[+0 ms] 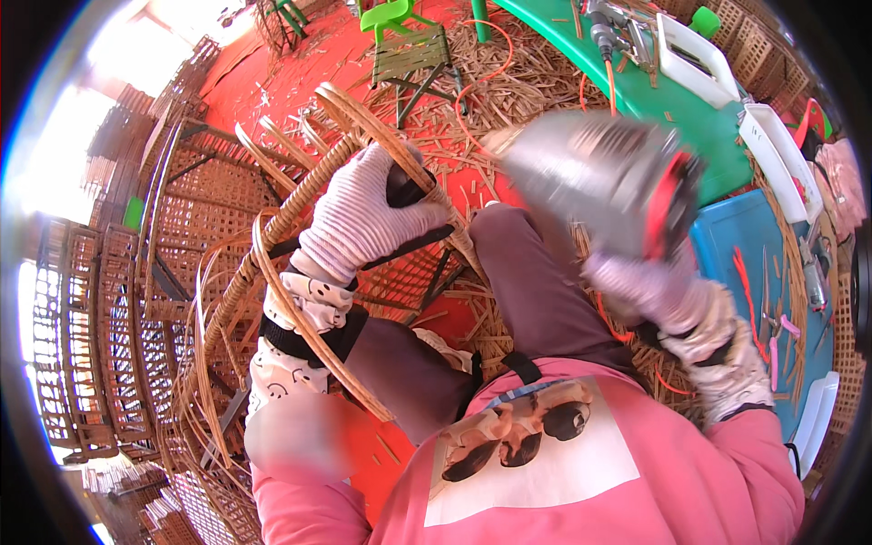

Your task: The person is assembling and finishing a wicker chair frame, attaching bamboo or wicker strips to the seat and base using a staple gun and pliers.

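My left hand (368, 222), in a white ribbed glove, is closed around a dark bar of a rattan furniture frame (282, 222), close to its cane-wrapped edge. Curved cane strips (313, 318) loop out from the frame, one passing over my left forearm. At the right, my right hand (649, 282), also gloved and smeared by motion, grips a grey nail gun (590, 173) with a red band. The tool is blurred, its nose pointing left toward the frame but apart from it. Both sleeves have patterned cuffs, and the frame stands against my knees.
Woven rattan panels (109, 336) stack up on the left. Cut cane scraps (481, 82) litter the red floor around a small folding stool (413, 59). A green table (563, 64) and a blue surface (731, 245) hold tools and white trays (695, 64). An orange hose (495, 68) crosses the floor.
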The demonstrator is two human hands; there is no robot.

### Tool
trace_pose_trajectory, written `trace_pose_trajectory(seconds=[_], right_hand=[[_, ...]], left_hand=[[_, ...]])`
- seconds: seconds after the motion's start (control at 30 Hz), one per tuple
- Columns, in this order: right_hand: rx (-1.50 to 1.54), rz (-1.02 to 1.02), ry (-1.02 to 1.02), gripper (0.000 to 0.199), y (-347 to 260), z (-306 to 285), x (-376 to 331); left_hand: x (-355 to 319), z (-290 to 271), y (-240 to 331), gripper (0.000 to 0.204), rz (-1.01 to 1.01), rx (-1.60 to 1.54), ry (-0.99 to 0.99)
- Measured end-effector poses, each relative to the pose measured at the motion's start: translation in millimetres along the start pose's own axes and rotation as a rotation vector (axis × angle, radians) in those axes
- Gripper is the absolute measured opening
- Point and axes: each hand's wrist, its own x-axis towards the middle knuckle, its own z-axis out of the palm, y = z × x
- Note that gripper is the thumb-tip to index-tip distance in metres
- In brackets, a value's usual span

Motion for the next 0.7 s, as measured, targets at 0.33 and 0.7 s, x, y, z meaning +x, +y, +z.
trace_pose_trajectory(seconds=[0.33, 0.7], right_hand=[[-1.317, 0.64, 0.111, 0.068, 72.6, -158.9, 66.4], [-1.396, 0.836, 0.047, 0.077, 147.0, -184.7, 100.6]], left_hand=[[-13.2, 14.1, 21.5, 0.05, 0.065, 0.548, -0.001], [-20.1, 6.4, 24.5, 0.047, 0.113, 0.492, -0.032]])
